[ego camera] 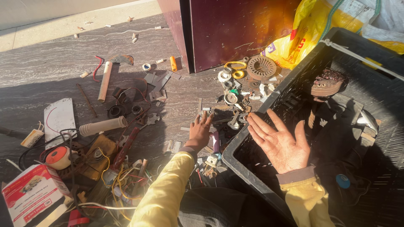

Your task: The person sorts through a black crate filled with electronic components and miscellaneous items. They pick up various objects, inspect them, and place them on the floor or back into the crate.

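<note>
Nearest the lens: yellow sleeves (pixel 166 195), one on each arm, above a dark lap. Left hand (pixel 199 131) stretched forward and down onto the grey stone floor (pixel 50 67), fingers bent and fingertips (pixel 205 119) touching a litter of small metal scraps (pixel 229 122); whether anything is pinched, impossible to tell. Right hand (pixel 281 143) raised palm-up, fingers spread wide, empty, hovering over the near rim of a black plastic crate (pixel 269 98). Inside the crate, dark motor housings and a copper-wound rotor (pixel 328 82) at its far end, a small blue cap (pixel 343 181) nearer the body. Beyond the left hand, a ring-shaped steel stator lamination (pixel 261 67) beside two yellow rings (pixel 236 69), close to a maroon cabinet (pixel 227 29). Behind the crate, a yellow plastic sack (pixel 294 38). To the left, a white ribbed handle (pixel 103 125) lying flat, a hammer with a pale wooden shaft (pixel 105 80), an orange tape roll (pixel 57 156), a tangle of yellow and red wires (pixel 120 176), and a red-and-white cardboard box (pixel 31 193) at the lower left corner. Strong sunlight across the floor, long shadows over the clutter.
</note>
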A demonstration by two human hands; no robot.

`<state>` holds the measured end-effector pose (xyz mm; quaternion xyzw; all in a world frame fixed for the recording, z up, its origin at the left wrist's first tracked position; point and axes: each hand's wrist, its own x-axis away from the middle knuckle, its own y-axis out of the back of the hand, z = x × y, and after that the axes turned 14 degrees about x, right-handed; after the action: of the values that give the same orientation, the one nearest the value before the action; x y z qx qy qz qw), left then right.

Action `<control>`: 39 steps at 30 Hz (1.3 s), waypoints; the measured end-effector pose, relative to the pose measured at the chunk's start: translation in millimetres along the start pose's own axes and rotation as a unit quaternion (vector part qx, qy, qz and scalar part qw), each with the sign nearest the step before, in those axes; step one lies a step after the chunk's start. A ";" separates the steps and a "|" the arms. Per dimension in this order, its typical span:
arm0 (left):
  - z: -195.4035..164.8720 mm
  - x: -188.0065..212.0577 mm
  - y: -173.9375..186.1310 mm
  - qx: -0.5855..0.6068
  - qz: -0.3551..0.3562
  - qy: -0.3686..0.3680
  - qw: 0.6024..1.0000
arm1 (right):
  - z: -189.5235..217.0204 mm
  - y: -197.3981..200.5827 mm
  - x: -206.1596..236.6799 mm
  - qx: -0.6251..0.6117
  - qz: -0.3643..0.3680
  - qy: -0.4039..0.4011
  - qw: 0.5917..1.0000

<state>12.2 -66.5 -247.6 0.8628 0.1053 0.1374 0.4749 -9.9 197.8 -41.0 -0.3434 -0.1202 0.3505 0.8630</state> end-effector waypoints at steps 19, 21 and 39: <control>13.3 35.2 -4.1 -0.014 -0.088 -0.007 0.996 | 5.4 4.8 11.0 0.320 -0.077 0.113 0.937; 11.7 40.2 -3.0 -0.006 -0.054 0.023 0.998 | 6.7 7.9 13.0 0.293 -0.078 0.125 0.945; 9.7 47.9 32.9 0.231 -0.267 -0.006 0.936 | 13.2 69.0 69.8 0.312 -0.159 0.257 0.901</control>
<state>62.2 -76.5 -218.1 0.8895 0.3580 -0.0279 0.2826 -1.3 288.3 -80.3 -0.1115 0.1684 0.1279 0.9710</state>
